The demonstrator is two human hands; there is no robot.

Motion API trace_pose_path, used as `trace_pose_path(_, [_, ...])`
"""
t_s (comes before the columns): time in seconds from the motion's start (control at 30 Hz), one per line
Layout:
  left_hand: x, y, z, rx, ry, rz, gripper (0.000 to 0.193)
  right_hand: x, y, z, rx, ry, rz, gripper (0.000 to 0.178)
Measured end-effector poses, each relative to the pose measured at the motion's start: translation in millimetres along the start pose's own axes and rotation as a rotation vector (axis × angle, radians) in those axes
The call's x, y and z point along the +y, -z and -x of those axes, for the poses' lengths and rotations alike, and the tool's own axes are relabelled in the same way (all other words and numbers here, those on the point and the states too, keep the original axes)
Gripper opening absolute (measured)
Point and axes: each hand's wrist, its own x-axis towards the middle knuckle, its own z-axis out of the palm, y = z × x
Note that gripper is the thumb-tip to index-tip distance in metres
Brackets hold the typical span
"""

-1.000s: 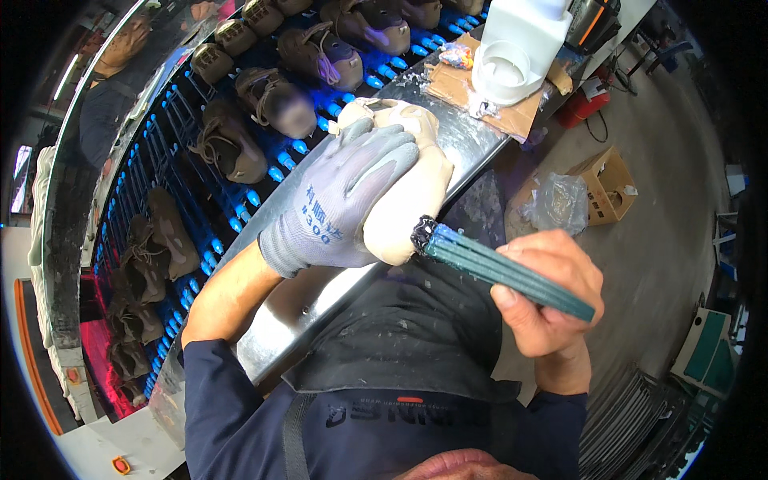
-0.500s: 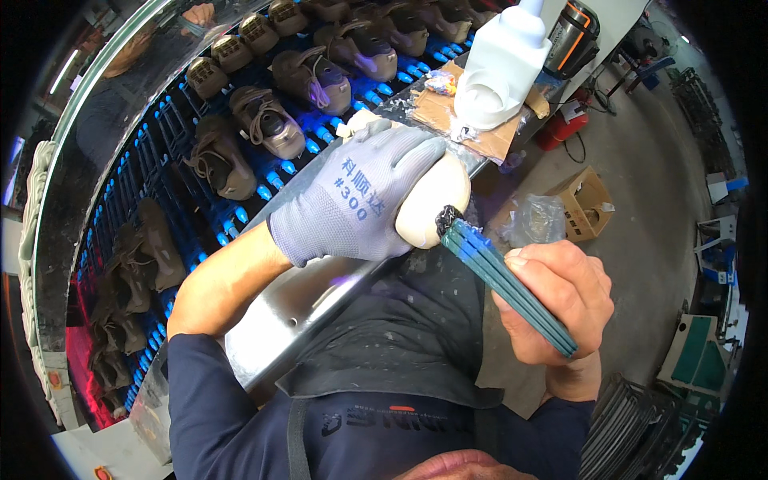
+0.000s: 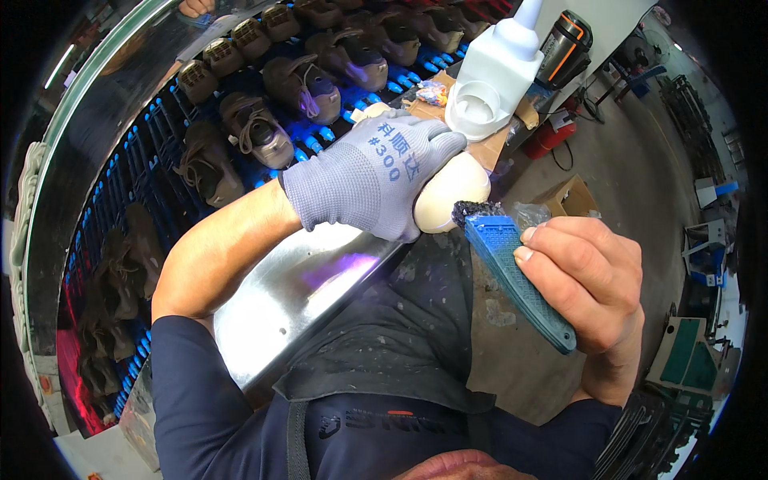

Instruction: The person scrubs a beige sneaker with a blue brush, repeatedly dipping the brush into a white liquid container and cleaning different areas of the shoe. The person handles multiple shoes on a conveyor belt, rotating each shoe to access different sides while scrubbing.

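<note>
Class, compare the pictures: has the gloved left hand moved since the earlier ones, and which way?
Yes: judged against the standing white bottle, the gloved left hand has moved up and rightward in the view, closer to it.

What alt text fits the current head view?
A gloved left hand grips a pale rounded piece while the bare right hand holds a blue-green brush, dark bristles at the piece's edge. Beyond are brown shoes, blue lights and a white bottle.

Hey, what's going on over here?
Someone's gloved left hand grips what looks like a cream shoe. Their bare right hand holds a brush, its dark bristles right by the cream surface. Brown shoes stand in rows beyond, and a white bottle stands nearby.
</note>
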Motion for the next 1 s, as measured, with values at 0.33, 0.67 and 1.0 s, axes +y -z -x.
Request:
trace_pose_path(0.33, [-61, 16, -26, 0.044, -0.076, 0.059, 0.092, 59, -19, 19, -0.015, -0.107, -0.16, 0.03])
trace_pose_path(0.67, [-118, -53, 71, 0.57, 0.44, 1.009, 0.09, 114, -127, 86, 0.676, -1.119, -1.021, 0.017])
trace_pose_path(1.0, [-84, -87, 97, 0.304, 0.051, 2.338, 0.073, 128, -156, 80, 0.826, -1.126, -0.936, 0.017])
